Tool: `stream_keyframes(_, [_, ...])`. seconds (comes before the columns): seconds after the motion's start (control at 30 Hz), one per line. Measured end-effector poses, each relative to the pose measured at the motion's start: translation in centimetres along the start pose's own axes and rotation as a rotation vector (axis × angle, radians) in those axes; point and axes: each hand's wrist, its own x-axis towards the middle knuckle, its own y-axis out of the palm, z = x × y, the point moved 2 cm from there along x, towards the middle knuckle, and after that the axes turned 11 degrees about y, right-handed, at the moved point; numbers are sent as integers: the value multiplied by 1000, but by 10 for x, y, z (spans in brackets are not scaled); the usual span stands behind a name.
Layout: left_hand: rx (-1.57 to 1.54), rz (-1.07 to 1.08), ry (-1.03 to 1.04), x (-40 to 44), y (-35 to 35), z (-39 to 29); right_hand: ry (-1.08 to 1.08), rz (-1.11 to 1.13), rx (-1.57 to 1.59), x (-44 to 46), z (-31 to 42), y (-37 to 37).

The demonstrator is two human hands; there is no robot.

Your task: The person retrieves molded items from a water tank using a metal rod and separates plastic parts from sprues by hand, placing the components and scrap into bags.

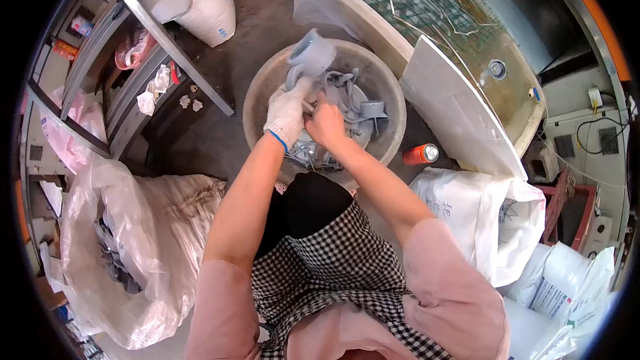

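Gloved left hand (pixel 285 112): outstretched, fingers curled round a grey plastic part (pixel 313 55), lifted over the far side of the tub (pixel 259 97). Bare right hand (pixel 327 124): just beside, fingers bent inward, grip impossible to tell.

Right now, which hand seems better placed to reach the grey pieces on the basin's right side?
Probably the right hand: it is nearer those grey pieces, while the gloved left hand appears busy holding the large grey fitting, farther left.
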Motion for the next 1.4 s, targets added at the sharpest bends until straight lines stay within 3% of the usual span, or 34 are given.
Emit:
stream_keyframes(0.07, [109, -1, 42, -2, -3, -5, -213, -128, -174, 1, -2, -2])
stream_keyframes(0.17, [217, -24, -43, 3, -15, -3, -327, -91, -174, -9, -11, 1])
stream_keyframes(0.33, [469, -43, -108, 1, -23, 6, -351, -55, -148, -7, -31, 11])
stream_keyframes(0.4, [518, -34, -80, 4, -30, 11, -306, 271, -126, 1, -36, 10])
stream_keyframes(0.43, [567, -20, -44, 5, -35, 13, -309, 282, -122, 9, -46, 10])
stream_keyframes(0.5, [542, -53, 10, -8, -35, -27, -582, 271, 82, 36, -79, 12])
stream_keyframes(0.57, [465, -54, 156, -30, -55, -81, -302, 131, -497, 84, -147, 9])
stream_keyframes(0.6, [588, -62, 285, -46, -84, -110, -362, -164, -629, 121, -224, 25])
stream_keyframes(0.63, [1007, -52, 488, -67, -119, -140, -63, -218, -830, 130, -233, 10])
stream_keyframes(0.67, [1360, -108, 633, -91, -155, -170, -2, -213, -906, 138, -257, 3])
stream_keyframes(0.7, [1467, -239, 668, -114, -196, -202, 57, -42, -1041, 140, -263, -6])
stream_keyframes(0.73, [710, -530, 581, -140, -261, -235, -25, -10, -1096, 144, -279, -4])
stream_keyframes(0.77, [597, -712, 622, -169, -298, -265, -55, 62, -1122, 144, -274, -7])
stream_keyframes(0.8, [727, -828, 646, -203, -332, -295, -70, 85, -1135, 148, -273, -6])
stream_keyframes(0.87, [1207, -992, 540, -265, -384, -341, -90, 112, -1153, 145, -264, -11])
stream_keyframes(0.9, [1426, -1096, 372, -284, -400, -357, -177, 127, -1072, 139, -247, -20])
stream_keyframes(0.93, [1643, -1282, -82, -284, -389, -361, -262, 138, -988, 135, -232, -28])
stream_keyframes(0.97, [1734, -1370, -308, -277, -383, -363, -265, 127, -984, 133, -222, -36])
stream_keyframes(1.0, [1803, -1432, -559, -269, -376, -365, -229, 55, -719, 131, -213, -46])
stream_keyframes(1.03, [2288, -1137, -681, -254, -385, -353, -193, -13, -461, 128, -208, -58])
stream_keyframes(1.07, [2417, -1024, -352, -225, -364, -325, -172, -66, -319, 129, -203, -68])
stream_keyframes(1.1, [2294, -882, 113, -185, -325, -286, -177, -73, -327, 128, -196, -77])
stream_keyframes(1.13, [2100, -658, 434, -145, -281, -245, -73, 81, -150, 127, -188, -86])
stream_keyframes(1.17, [1928, -425, 619, -111, -231, -207, 31, 230, 33, 124, -178, -94])
stream_keyframes(1.23, [1738, 12, 746, -68, -134, -138, -37, 249, 57, 107, -151, -107])
stream_keyframes(1.3, [1644, 333, 739, -49, -64, -89, 99, 531, 365, 94, -128, -108])
stream_keyframes(1.33, [1605, 398, 595, -43, -30, -70, 88, 603, 502, 91, -124, -103])
stream_keyframes(1.4, [1514, 542, 552, -26, -8, -30, 66, 654, 637, 77, -106, -104])
